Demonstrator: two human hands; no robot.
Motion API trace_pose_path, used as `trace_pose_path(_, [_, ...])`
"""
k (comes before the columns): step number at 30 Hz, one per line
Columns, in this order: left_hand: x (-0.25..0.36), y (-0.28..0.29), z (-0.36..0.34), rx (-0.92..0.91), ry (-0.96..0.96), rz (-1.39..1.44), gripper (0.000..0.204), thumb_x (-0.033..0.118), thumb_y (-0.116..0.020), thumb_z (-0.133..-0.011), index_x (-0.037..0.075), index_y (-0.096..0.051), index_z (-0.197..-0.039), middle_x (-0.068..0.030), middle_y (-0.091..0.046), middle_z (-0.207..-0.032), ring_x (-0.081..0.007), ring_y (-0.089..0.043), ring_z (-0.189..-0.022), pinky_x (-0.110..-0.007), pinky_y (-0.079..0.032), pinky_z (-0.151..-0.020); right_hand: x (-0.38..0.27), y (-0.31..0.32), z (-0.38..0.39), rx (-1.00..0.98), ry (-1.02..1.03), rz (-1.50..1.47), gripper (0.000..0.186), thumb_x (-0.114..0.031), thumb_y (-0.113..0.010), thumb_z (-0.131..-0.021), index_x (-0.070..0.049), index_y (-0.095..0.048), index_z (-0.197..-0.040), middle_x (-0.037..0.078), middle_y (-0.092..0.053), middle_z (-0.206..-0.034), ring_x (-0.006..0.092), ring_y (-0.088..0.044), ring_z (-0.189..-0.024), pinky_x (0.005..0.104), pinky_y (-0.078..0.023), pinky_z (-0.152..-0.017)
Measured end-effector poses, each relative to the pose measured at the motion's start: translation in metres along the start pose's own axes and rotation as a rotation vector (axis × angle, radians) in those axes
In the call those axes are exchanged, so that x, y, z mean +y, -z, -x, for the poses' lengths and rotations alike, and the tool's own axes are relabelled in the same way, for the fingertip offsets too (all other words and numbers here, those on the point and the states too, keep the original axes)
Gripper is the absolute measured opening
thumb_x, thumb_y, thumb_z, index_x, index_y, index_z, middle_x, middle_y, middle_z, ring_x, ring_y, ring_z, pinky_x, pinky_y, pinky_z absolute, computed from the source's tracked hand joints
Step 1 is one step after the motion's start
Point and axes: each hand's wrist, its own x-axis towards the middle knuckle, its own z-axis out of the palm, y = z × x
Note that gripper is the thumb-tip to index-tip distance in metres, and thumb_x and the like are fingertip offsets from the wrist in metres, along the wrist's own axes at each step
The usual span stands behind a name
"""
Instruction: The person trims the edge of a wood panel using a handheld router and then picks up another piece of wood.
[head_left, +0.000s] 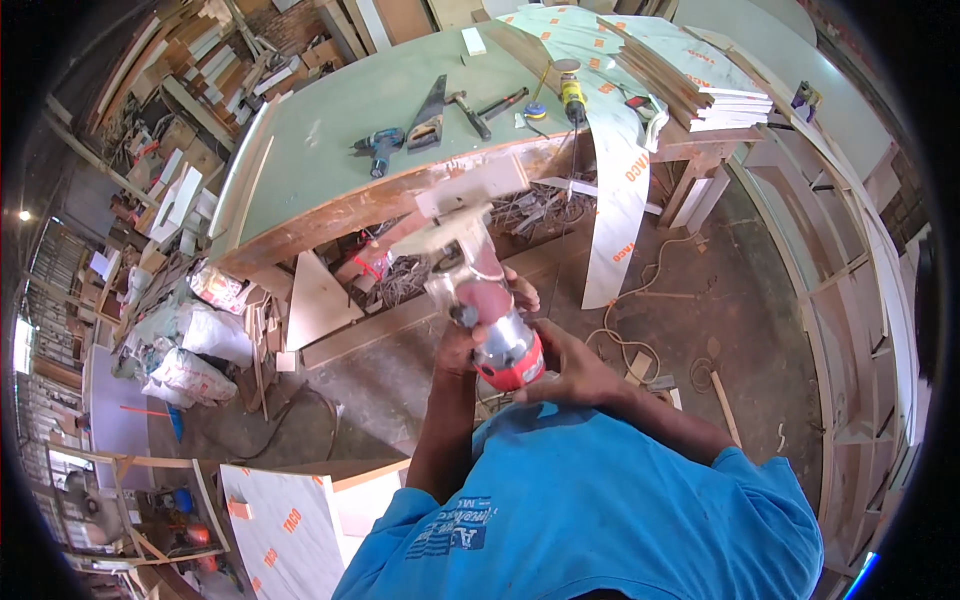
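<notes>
I hold up a trim router [503,340] in front of my chest, with a silver body, a red end cap and a flat pale base facing away from me. My left hand [460,348] is wrapped round its body, partly hidden behind it. Fingers show past the tool's far side. My right hand [572,368] is closed against the red end, its thumb along the near side. The base end is smeared by motion, so its fittings are hard to make out. Beyond the tool stands a workbench [330,140] with a green top.
On the bench lie a blue drill [380,148], a handsaw [428,118], hammers [468,113] and a yellow power tool [571,92]. A marble-patterned strip [617,200] hangs off its edge. A cord [630,335] snakes over the floor. White sacks [195,375] stand left; a wooden frame [840,285] rises right.
</notes>
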Motion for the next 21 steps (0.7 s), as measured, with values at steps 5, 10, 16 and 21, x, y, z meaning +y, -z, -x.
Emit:
trace_pose_path(5, [0.009,-0.009,0.001,0.198,0.281,-0.197,0.073,0.024,-0.093,-0.067,0.002,-0.057,-0.127,-0.0087,-0.067,-0.112,-0.0184,-0.066,-0.1,-0.036,-0.054,-0.09,0.019,-0.002,0.003,0.261,0.053,0.4,0.098,-0.026,-0.092,-0.072,0.004,-0.034,-0.145,0.022,-0.056,-0.133,0.0298,-0.058,-0.124,0.0408,-0.047,-0.105])
trace_pose_path(10, [0.006,-0.014,-0.006,0.36,0.424,-0.705,0.065,0.012,-0.091,-0.066,0.001,-0.06,-0.123,-0.0061,-0.068,-0.111,-0.0132,-0.064,-0.096,-0.032,-0.055,-0.084,0.01,0.022,0.002,0.132,0.012,0.657,0.088,-0.026,-0.089,-0.074,0.001,-0.04,-0.141,0.02,-0.066,-0.117,0.0325,-0.066,-0.107,0.042,-0.052,-0.095])
trace_pose_path(16, [0.008,-0.004,0.021,0.153,0.295,-0.945,0.077,0.013,-0.091,-0.065,0.001,-0.055,-0.131,-0.0091,-0.067,-0.117,-0.0176,-0.065,-0.104,-0.034,-0.054,-0.09,-0.025,0.124,0.046,0.48,0.007,0.355,0.041,-0.039,-0.058,-0.104,0.0,-0.07,-0.101,0.005,-0.068,-0.083,0.0119,-0.066,-0.072,0.0285,-0.054,-0.066])
trace_pose_path(21, [0.013,-0.012,0.019,0.048,0.195,-1.243,0.082,0.023,-0.093,-0.062,0.002,-0.055,-0.132,-0.012,-0.069,-0.116,-0.0241,-0.068,-0.104,-0.038,-0.054,-0.091,-0.038,0.147,0.044,0.393,-0.251,0.337,0.051,-0.053,-0.057,-0.1,-0.004,-0.069,-0.109,0.004,-0.067,-0.084,0.0128,-0.062,-0.074,0.0268,-0.049,-0.064])
